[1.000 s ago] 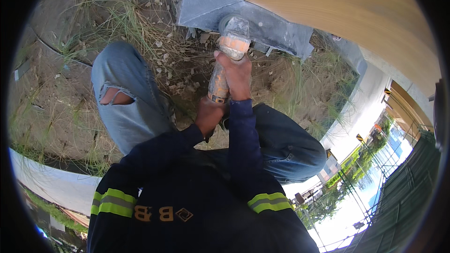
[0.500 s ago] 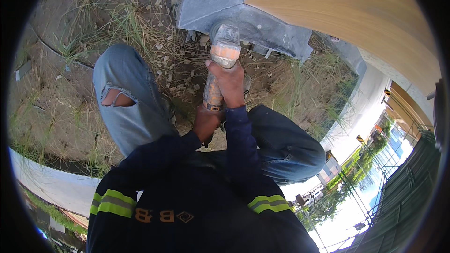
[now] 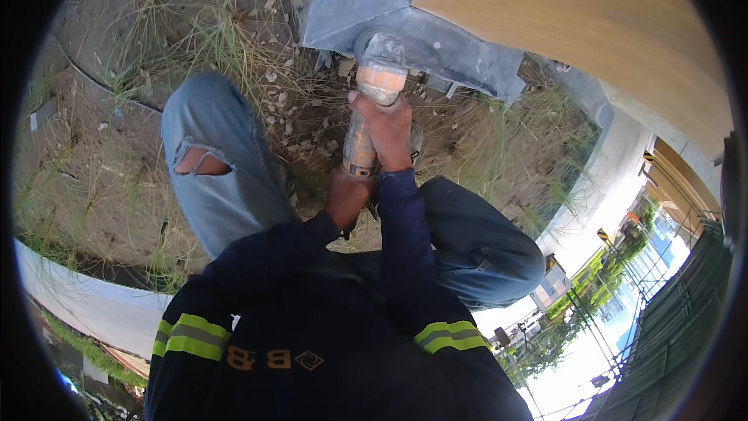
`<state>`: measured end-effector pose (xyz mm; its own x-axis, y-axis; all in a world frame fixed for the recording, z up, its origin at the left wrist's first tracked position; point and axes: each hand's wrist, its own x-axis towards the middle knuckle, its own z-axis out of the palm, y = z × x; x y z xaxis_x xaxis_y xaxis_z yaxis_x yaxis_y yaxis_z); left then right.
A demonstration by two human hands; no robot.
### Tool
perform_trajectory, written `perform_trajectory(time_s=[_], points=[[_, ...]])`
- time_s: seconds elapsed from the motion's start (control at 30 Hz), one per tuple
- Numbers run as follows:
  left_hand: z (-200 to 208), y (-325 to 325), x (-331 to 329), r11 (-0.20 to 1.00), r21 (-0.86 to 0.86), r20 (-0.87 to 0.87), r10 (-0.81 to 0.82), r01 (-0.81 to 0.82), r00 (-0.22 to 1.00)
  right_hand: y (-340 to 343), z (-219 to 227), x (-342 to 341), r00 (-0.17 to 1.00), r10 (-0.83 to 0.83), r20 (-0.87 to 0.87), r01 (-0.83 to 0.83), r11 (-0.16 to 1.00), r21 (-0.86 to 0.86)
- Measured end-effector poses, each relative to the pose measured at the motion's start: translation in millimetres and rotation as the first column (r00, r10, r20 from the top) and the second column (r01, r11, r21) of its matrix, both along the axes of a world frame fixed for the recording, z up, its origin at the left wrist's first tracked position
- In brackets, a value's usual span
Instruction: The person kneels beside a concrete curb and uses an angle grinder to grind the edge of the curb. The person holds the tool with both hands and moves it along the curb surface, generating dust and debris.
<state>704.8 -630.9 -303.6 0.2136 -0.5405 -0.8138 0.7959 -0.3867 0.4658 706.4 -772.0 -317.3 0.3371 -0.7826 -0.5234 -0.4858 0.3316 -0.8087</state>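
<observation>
A dusty orange-and-grey angle grinder [image 3: 381, 82] is held in both my hands, its head up against the grey concrete base [image 3: 444, 48]. My right hand [image 3: 389, 134] wraps round the body just behind the head, thumb along the left side. Closer to me, my left hand [image 3: 347, 196] is closed round the rear end of the grinder. Only part of the disc's rim shows beside the head. Whether the disc bites into the concrete cannot be made out.
Tan wall panel [image 3: 569, 23] rises above the grey base. Dry grass [image 3: 218, 47] and stone chips [image 3: 282, 105] cover the soil around my bent knees [image 3: 206, 125]. A thin dark cable [image 3: 86, 78] lies at the left. A pale curb [image 3: 93, 273] runs behind me.
The whole view has shifted slightly, so everything sits a little further right. Both hands keep the same hold on the angle grinder, whose head stays at the grey base.
</observation>
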Motion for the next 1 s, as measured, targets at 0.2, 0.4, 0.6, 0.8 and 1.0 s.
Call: perform_trajectory(time_s=[0.2,0.4,0.6,0.8,1.0], points=[[9,6,-10,0.998,-0.012,0.035,-0.053,0.054,0.998,6,5,-12,0.997,-0.017,-0.072,0.018,1.0,0.011],[-8,-4,2,0.996,0.014,0.006,-0.094,0.093,0.996,-8,9,2,0.999,-0.031,0.006,0.031,0.998,0.056],[18,10,-7,0.987,0.104,-0.1,-0.11,0.121,0.989,13,3,-16,0.996,0.028,-0.081,-0.028,1.0,-0.003],[25,-2,0,1.0,0.03,-0.035,-0.004,0.005,0.999,2,9,-7,1.0,-0.019,0.01,0.018,0.996,0.082],[28,6,-4,0.998,0.055,-0.077,0.001,0.004,0.997,10,10,-6,0.997,0.059,-0.049,-0.056,0.996,0.074]])
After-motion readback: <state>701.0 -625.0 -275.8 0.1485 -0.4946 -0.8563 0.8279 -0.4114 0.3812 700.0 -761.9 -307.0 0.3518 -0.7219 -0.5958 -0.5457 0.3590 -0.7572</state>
